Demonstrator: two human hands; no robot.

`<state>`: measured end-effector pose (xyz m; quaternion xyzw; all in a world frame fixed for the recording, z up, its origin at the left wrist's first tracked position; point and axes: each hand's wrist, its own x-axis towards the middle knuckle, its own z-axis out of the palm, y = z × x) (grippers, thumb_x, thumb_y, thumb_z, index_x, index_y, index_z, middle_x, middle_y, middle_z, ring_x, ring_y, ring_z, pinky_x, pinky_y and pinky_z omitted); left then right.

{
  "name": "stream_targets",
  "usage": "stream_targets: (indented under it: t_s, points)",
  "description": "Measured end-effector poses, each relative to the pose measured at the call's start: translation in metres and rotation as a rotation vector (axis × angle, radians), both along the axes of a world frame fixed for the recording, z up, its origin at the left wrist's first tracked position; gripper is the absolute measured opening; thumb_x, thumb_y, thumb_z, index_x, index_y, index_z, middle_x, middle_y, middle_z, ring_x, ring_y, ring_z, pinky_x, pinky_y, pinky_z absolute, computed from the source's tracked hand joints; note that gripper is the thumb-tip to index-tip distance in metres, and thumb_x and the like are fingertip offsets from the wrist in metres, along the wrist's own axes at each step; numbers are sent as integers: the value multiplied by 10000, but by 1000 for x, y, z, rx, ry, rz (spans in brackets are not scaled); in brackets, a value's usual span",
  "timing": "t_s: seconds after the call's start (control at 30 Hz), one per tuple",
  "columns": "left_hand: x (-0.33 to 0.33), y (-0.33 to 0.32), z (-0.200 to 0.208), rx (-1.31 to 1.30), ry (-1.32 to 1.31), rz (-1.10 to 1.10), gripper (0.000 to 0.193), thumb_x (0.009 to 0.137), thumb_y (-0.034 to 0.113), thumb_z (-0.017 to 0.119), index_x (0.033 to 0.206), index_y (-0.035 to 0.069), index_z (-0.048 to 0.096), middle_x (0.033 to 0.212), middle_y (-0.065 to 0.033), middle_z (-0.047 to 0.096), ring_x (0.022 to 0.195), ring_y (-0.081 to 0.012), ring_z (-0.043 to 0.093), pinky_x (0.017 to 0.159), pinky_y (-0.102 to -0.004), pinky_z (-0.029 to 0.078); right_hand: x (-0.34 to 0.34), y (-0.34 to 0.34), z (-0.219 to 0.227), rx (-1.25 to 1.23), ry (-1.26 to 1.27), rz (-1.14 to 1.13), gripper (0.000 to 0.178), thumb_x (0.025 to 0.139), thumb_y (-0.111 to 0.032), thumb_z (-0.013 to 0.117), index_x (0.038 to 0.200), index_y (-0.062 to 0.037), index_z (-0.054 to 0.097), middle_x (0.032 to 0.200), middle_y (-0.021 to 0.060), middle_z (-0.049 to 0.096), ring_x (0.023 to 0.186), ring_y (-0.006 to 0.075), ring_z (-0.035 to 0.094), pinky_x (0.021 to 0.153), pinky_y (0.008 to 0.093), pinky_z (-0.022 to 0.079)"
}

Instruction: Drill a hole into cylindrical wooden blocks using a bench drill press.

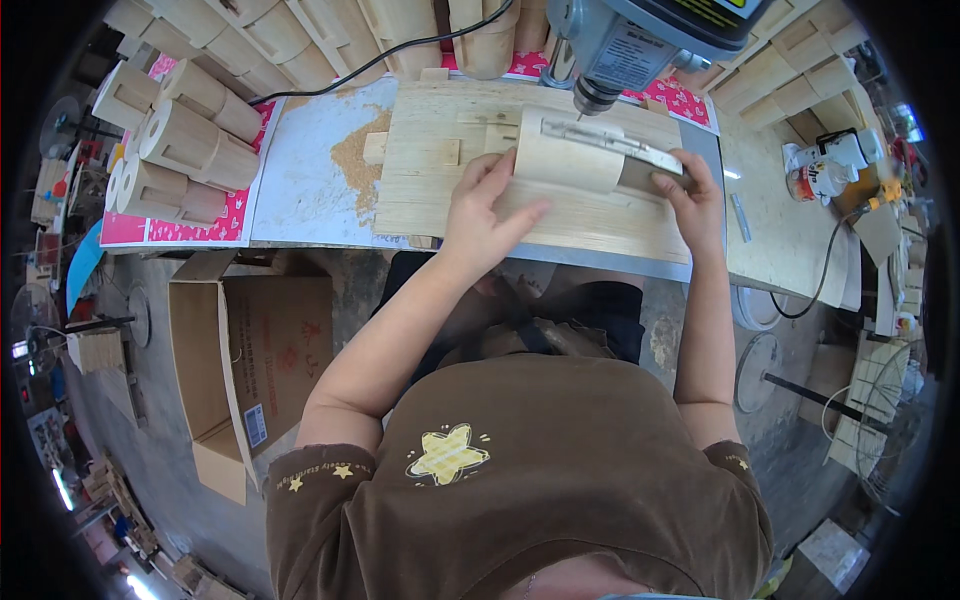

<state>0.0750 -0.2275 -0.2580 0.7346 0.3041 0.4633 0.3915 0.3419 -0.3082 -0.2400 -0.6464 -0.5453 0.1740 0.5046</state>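
A pale wooden cylinder (565, 165) lies on its side on a wooden board (430, 205), below the chuck of a bench drill (597, 97). My left hand (485, 210) is at the cylinder's left end, fingers against the end and thumb stretched along its near side. Along the cylinder's top runs a narrow, pale strip with a greyish, slotted-looking face (610, 145). My right hand (692, 190) grips the strip's right end between thumb and fingers. Beneath that end a darker, rounded piece (640, 178) shows; its kind is unclear. The drill tip sits just above the cylinder's far side.
Similar wooden cylinders are stacked at the left (200, 145) and along the back. Sawdust (355, 160) lies left of the board. A black cable (400, 47) crosses behind. At the right stand a white container (822, 180) and a thin blue tool (741, 217). An open cardboard box (280, 340) sits below left.
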Motion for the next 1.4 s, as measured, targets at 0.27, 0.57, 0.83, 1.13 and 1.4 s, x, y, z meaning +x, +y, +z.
stream_targets:
  t_s: [0.27, 0.57, 0.83, 1.13, 1.4]
  points:
    - [-10, 27, 1, 48, 399, 100, 661, 590, 309, 787, 1162, 66, 564, 1018, -62, 554, 1003, -218, 499, 914, -414, 255, -12, 32, -2, 3, -7, 65, 319, 752, 1, 666, 1049, -29, 552, 971, 46, 513, 943, 161, 484, 817, 256, 394]
    - [-10, 41, -15, 158, 456, 150, 609, 595, 283, 771, 1146, 102, 582, 908, -36, 579, 947, -216, 516, 867, -388, 266, -3, 35, 51, 82, -368, 130, 385, 799, -131, 651, 1132, -40, 480, 1098, 84, 513, 999, 213, 468, 864, 317, 387]
    - [-4, 41, -14, 139, 493, 138, 622, 588, 298, 769, 1143, 91, 583, 875, -28, 576, 930, -211, 522, 833, -384, 274, 2, 98, 201, 282, -65, -155, 413, 893, -343, 490, 1103, 4, 569, 877, 90, 606, 784, 138, 563, 660, 221, 433]
    - [-15, 45, -27, 216, 434, 198, 584, 541, 319, 767, 1054, 89, 609, 916, -62, 601, 950, -253, 539, 809, -428, 330, -71, 5, 132, 340, -156, -294, 222, 914, -126, 472, 852, 23, 624, 656, -20, 456, 601, 44, 406, 535, 187, 306]
    - [-6, 37, -22, 191, 396, 218, 652, 529, 312, 771, 1120, 117, 578, 920, -18, 568, 928, -219, 525, 794, -390, 301, -62, 14, 30, 473, -306, -150, 171, 933, -68, 419, 937, 43, 549, 796, 83, 544, 713, 131, 491, 656, 242, 394]
